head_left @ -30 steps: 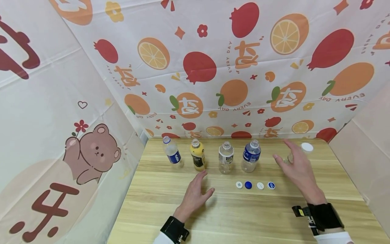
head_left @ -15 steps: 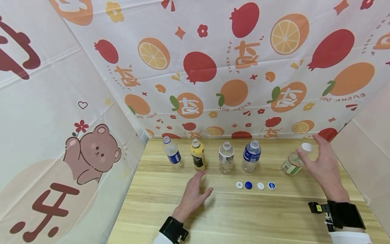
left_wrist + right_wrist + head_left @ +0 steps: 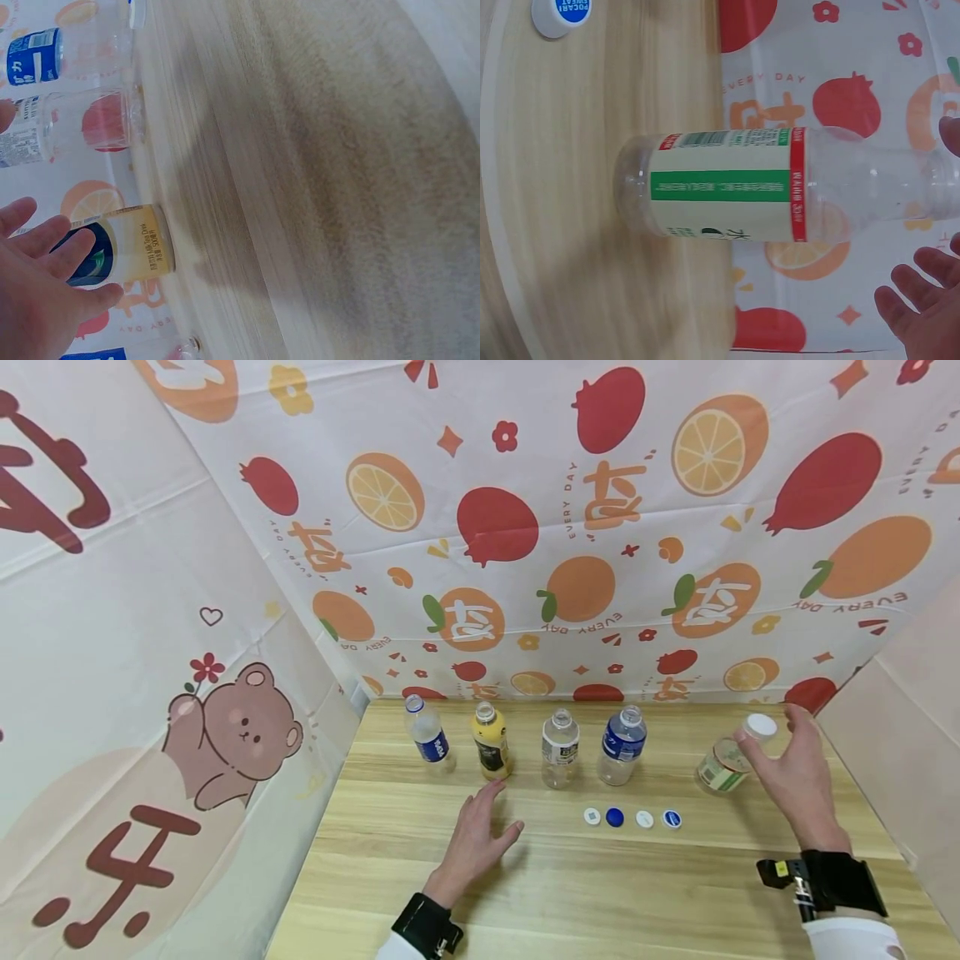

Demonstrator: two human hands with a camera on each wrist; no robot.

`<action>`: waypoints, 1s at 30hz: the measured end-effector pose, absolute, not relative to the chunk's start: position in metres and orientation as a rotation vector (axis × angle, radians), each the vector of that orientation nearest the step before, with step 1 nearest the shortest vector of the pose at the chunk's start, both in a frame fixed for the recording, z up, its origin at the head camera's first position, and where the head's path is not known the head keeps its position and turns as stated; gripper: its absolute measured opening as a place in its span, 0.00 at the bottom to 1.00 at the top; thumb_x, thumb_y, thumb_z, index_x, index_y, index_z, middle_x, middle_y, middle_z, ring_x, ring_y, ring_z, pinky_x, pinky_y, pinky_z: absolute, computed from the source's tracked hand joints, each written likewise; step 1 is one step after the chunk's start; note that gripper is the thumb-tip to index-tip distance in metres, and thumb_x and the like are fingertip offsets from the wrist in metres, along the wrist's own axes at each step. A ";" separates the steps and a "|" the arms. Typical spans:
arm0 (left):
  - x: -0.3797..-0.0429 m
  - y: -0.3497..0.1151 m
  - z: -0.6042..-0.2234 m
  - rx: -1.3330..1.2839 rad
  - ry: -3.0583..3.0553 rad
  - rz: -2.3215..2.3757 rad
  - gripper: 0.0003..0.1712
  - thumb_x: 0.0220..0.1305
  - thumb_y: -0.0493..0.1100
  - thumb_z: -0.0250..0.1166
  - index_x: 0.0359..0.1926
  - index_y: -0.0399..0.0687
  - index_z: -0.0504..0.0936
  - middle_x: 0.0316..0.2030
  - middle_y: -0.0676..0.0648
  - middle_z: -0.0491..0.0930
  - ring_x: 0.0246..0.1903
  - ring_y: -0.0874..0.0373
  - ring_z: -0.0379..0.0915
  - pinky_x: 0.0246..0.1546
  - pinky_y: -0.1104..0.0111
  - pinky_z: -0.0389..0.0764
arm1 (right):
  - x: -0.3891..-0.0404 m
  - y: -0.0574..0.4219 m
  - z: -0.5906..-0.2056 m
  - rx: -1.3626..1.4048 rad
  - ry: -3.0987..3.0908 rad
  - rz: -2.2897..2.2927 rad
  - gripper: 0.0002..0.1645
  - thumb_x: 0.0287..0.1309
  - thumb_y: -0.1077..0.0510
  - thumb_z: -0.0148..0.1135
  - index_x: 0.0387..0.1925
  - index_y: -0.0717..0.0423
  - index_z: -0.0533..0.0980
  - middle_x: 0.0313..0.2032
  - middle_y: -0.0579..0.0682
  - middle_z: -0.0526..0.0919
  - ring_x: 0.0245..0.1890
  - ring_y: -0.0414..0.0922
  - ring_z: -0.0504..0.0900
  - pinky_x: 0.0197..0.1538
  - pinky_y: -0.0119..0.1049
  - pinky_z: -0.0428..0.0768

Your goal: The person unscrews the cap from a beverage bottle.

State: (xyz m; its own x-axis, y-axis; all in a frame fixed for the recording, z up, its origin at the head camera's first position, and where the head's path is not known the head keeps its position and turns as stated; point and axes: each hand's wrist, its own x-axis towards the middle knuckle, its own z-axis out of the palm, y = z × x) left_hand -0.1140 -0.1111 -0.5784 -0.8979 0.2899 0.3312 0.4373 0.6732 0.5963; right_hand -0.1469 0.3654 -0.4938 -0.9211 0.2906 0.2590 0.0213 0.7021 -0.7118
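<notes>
A clear bottle [image 3: 722,770] with a green-and-cream label and a white cap [image 3: 761,727] stands upright at the right. My right hand [image 3: 798,785] is just right of its top, thumb close by the cap and fingers spread on the far side. In the right wrist view the bottle [image 3: 727,187] shows whole up to its neck, and fingers [image 3: 922,296] show apart from it. My left hand [image 3: 475,835] hovers with relaxed fingers in front of a yellow bottle [image 3: 491,743], which shows no cap. Its fingers overlap the yellow bottle's label in the left wrist view.
Also in the row stand a blue-labelled bottle [image 3: 430,735] at the far left, a clear bottle [image 3: 560,752], and another blue-labelled bottle [image 3: 622,745], all uncapped. Before them lie a white cap [image 3: 592,817], a blue cap [image 3: 615,817] and two others. A printed cloth [image 3: 495,527] hangs behind.
My right hand has moved right, uncovering the white-capped bottle, then settled a little beside its top. The left hand has barely moved. The head view has shifted slightly.
</notes>
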 end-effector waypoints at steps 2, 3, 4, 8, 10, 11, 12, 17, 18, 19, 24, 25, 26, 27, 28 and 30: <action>-0.113 -0.111 -0.578 -0.586 -2.683 -1.041 0.39 0.64 0.51 0.72 0.69 0.36 0.70 0.67 0.34 0.73 0.66 0.40 0.70 0.66 0.36 0.67 | -0.148 0.366 -0.497 -0.267 -2.554 1.082 0.54 0.68 0.46 0.64 0.79 0.68 0.47 0.72 0.77 0.57 0.69 0.76 0.59 0.64 0.76 0.62; -0.113 -0.111 -0.578 -0.584 -2.685 -1.043 0.39 0.64 0.51 0.72 0.69 0.36 0.70 0.67 0.35 0.73 0.66 0.40 0.70 0.66 0.36 0.67 | -0.149 0.366 -0.498 -0.274 -2.552 1.095 0.54 0.68 0.46 0.64 0.79 0.68 0.47 0.71 0.77 0.57 0.69 0.76 0.59 0.64 0.76 0.62; -0.113 -0.111 -0.578 -0.583 -2.686 -1.047 0.39 0.64 0.51 0.72 0.69 0.36 0.70 0.68 0.35 0.73 0.66 0.40 0.70 0.66 0.36 0.67 | -0.149 0.366 -0.499 -0.277 -2.548 1.108 0.54 0.69 0.46 0.64 0.79 0.68 0.47 0.71 0.78 0.58 0.69 0.76 0.60 0.64 0.76 0.62; -0.113 -0.111 -0.578 -0.581 -2.695 -1.059 0.39 0.65 0.51 0.72 0.69 0.35 0.70 0.68 0.35 0.72 0.67 0.40 0.69 0.67 0.37 0.67 | -0.151 0.365 -0.504 -0.274 -2.529 1.164 0.50 0.69 0.47 0.65 0.76 0.71 0.52 0.68 0.78 0.62 0.67 0.77 0.62 0.64 0.76 0.62; -0.112 -0.111 -0.578 -0.582 -2.702 -1.067 0.40 0.65 0.51 0.71 0.69 0.35 0.69 0.69 0.35 0.71 0.67 0.40 0.69 0.67 0.38 0.67 | -0.152 0.363 -0.506 -0.275 -2.520 1.168 0.48 0.69 0.48 0.64 0.75 0.71 0.54 0.66 0.77 0.65 0.66 0.77 0.64 0.63 0.74 0.65; -0.112 -0.111 -0.578 -0.583 -2.706 -1.064 0.40 0.65 0.52 0.71 0.70 0.34 0.69 0.69 0.35 0.71 0.67 0.40 0.69 0.67 0.39 0.68 | -0.152 0.363 -0.507 -0.283 -2.519 1.159 0.48 0.70 0.48 0.64 0.75 0.71 0.55 0.66 0.77 0.65 0.65 0.77 0.65 0.63 0.70 0.67; -0.112 -0.111 -0.578 -0.583 -2.709 -1.065 0.40 0.65 0.52 0.71 0.70 0.34 0.69 0.69 0.35 0.71 0.68 0.40 0.68 0.67 0.40 0.68 | -0.152 0.362 -0.508 -0.290 -2.515 1.151 0.47 0.70 0.48 0.64 0.75 0.71 0.56 0.65 0.76 0.66 0.64 0.76 0.67 0.63 0.64 0.71; -0.111 -0.111 -0.576 -0.592 -2.703 -1.058 0.40 0.65 0.51 0.71 0.70 0.35 0.69 0.69 0.34 0.71 0.67 0.40 0.69 0.67 0.44 0.71 | -0.152 0.360 -0.513 -0.354 -2.518 1.090 0.47 0.71 0.47 0.63 0.76 0.70 0.55 0.65 0.75 0.69 0.61 0.72 0.71 0.48 0.29 0.66; -0.111 -0.111 -0.576 -0.593 -2.700 -1.058 0.40 0.65 0.51 0.71 0.70 0.35 0.69 0.69 0.34 0.71 0.67 0.40 0.69 0.66 0.44 0.71 | -0.152 0.360 -0.514 -0.360 -2.515 1.092 0.46 0.71 0.47 0.63 0.76 0.70 0.56 0.64 0.75 0.69 0.61 0.71 0.72 0.46 0.27 0.65; -0.111 -0.111 -0.576 -0.593 -2.697 -1.058 0.40 0.65 0.51 0.71 0.70 0.35 0.69 0.69 0.34 0.71 0.67 0.40 0.69 0.66 0.44 0.71 | -0.152 0.360 -0.515 -0.364 -2.513 1.092 0.46 0.71 0.47 0.63 0.76 0.69 0.56 0.64 0.75 0.70 0.61 0.70 0.72 0.45 0.26 0.64; -0.111 -0.111 -0.577 -0.593 -2.693 -1.059 0.39 0.65 0.52 0.71 0.70 0.35 0.70 0.69 0.34 0.71 0.67 0.40 0.69 0.65 0.44 0.72 | -0.150 0.359 -0.516 -0.376 -2.519 1.095 0.43 0.71 0.46 0.62 0.73 0.72 0.60 0.61 0.75 0.72 0.59 0.69 0.74 0.44 0.23 0.65; -0.111 -0.111 -0.577 -0.592 -2.694 -1.059 0.39 0.65 0.52 0.72 0.70 0.36 0.70 0.69 0.34 0.71 0.67 0.40 0.69 0.65 0.44 0.73 | -0.150 0.359 -0.516 -0.377 -2.521 1.095 0.43 0.71 0.46 0.62 0.72 0.72 0.61 0.60 0.75 0.73 0.59 0.69 0.74 0.43 0.22 0.65; -0.111 -0.111 -0.577 -0.594 -2.693 -1.058 0.40 0.65 0.52 0.72 0.70 0.36 0.70 0.69 0.34 0.71 0.67 0.40 0.69 0.65 0.44 0.73 | -0.149 0.359 -0.516 -0.380 -2.520 1.097 0.43 0.71 0.46 0.62 0.71 0.73 0.62 0.60 0.75 0.73 0.59 0.69 0.74 0.43 0.20 0.65; -0.111 -0.111 -0.577 -0.595 -2.694 -1.057 0.40 0.65 0.52 0.72 0.70 0.36 0.69 0.69 0.34 0.71 0.67 0.40 0.69 0.65 0.44 0.73 | -0.148 0.359 -0.516 -0.384 -2.520 1.096 0.42 0.71 0.45 0.62 0.70 0.73 0.63 0.60 0.75 0.74 0.58 0.69 0.75 0.43 0.19 0.64; -0.111 -0.111 -0.577 -0.597 -2.692 -1.052 0.40 0.65 0.52 0.72 0.70 0.36 0.69 0.69 0.34 0.71 0.67 0.40 0.69 0.65 0.44 0.73 | -0.147 0.359 -0.516 -0.385 -2.515 1.102 0.41 0.71 0.45 0.62 0.69 0.74 0.63 0.59 0.75 0.74 0.58 0.69 0.75 0.42 0.18 0.64; -0.111 -0.111 -0.578 -0.597 -2.693 -1.051 0.40 0.64 0.52 0.72 0.70 0.37 0.69 0.69 0.34 0.71 0.67 0.40 0.69 0.65 0.45 0.73 | -0.144 0.360 -0.515 -0.385 -2.508 1.112 0.41 0.71 0.45 0.62 0.68 0.74 0.64 0.59 0.75 0.74 0.58 0.68 0.75 0.42 0.16 0.64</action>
